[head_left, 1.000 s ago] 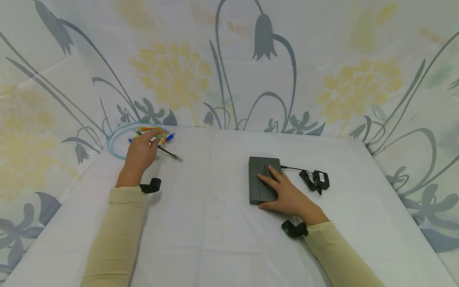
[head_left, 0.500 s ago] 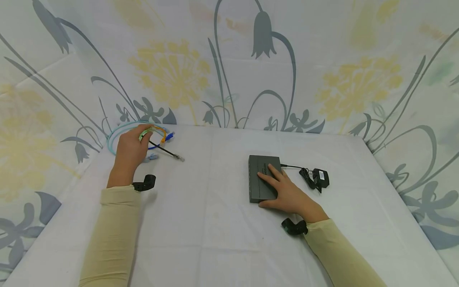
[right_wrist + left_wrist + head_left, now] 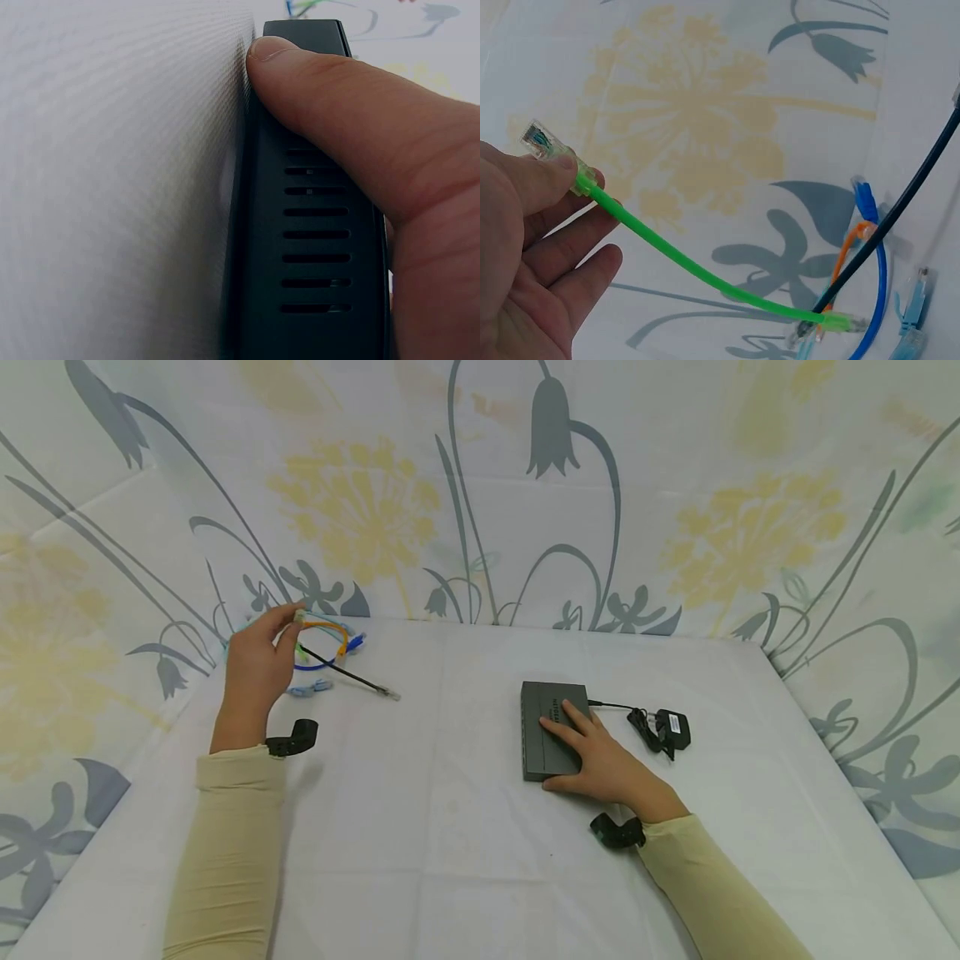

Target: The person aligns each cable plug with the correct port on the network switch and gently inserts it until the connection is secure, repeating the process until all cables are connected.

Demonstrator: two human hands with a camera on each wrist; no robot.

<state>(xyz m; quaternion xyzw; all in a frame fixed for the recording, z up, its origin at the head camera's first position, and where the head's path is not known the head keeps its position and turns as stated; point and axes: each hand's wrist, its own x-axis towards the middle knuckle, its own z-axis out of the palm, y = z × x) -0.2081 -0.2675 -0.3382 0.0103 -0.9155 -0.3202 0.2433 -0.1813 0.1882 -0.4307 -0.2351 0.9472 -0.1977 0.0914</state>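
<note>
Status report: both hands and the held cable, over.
Left hand pinches bright green cable by clear plug. Right hand rests on flat dark-grey rectangular box. Thin black cable near green cable's far end; tangling unclear.

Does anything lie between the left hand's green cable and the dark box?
Yes, just past the left hand, toward the dark box: the orange cable, blue cable and black cable. Beyond them, nothing visible blocks the green cable.

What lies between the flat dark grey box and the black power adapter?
A thin black cord runs from the box, bundled beside the adapter, over white cloth; the head view shows this.
</note>
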